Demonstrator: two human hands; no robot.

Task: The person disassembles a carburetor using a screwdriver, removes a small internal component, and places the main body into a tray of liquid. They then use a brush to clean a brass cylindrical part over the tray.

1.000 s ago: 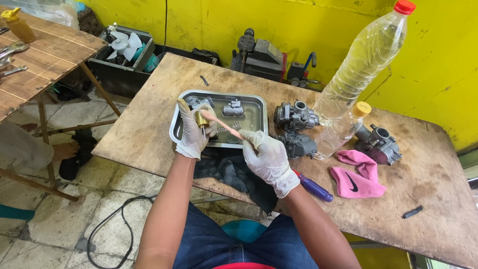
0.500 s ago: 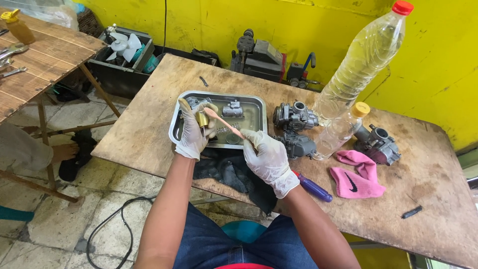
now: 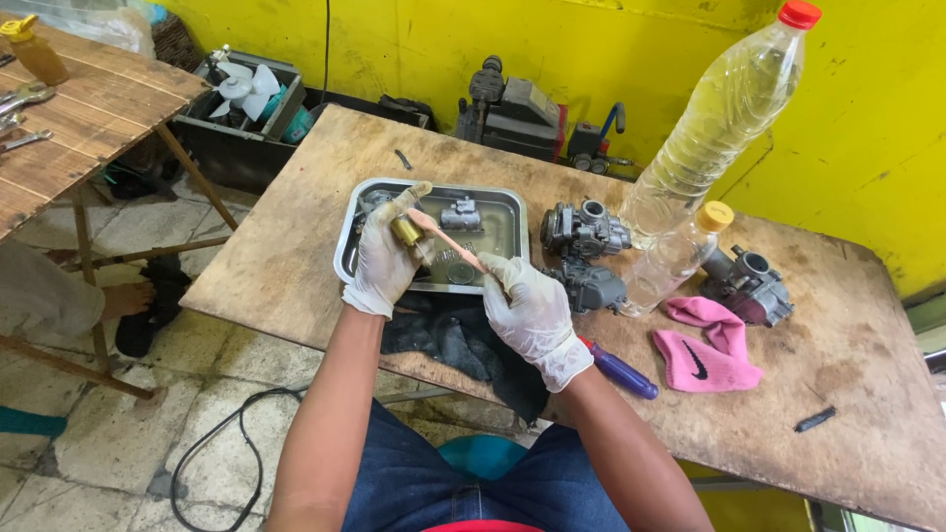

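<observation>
My left hand [image 3: 386,258], in a white glove, is curled shut around a small brass-coloured part [image 3: 405,231], pinched between thumb and fingertips right over the metal tray [image 3: 512,212] on the wooden table [image 3: 296,256]. My right hand [image 3: 532,313], gloved too, has its fingers wrapped closed on the near end of a pink toothbrush [image 3: 448,241], with the bristle end up against the brass piece. I'd judge that part small, rigid and fairly dense for its size, and with gloves on, likely slick, so a firm pinch on its sides suits it best. The brush is light and a bit springy, best held low on the handle as it is now. In the tray sits another small grey metal piece [image 3: 460,213]. Just right of the tray are two carburettor bodies [image 3: 583,229], then a tall clear bottle [image 3: 719,118] with a red cap, a smaller bottle [image 3: 680,258] with a yellow cap, and a pink cloth [image 3: 705,345]. A dark rag [image 3: 448,340] lies at the near table edge beneath my wrists.
</observation>
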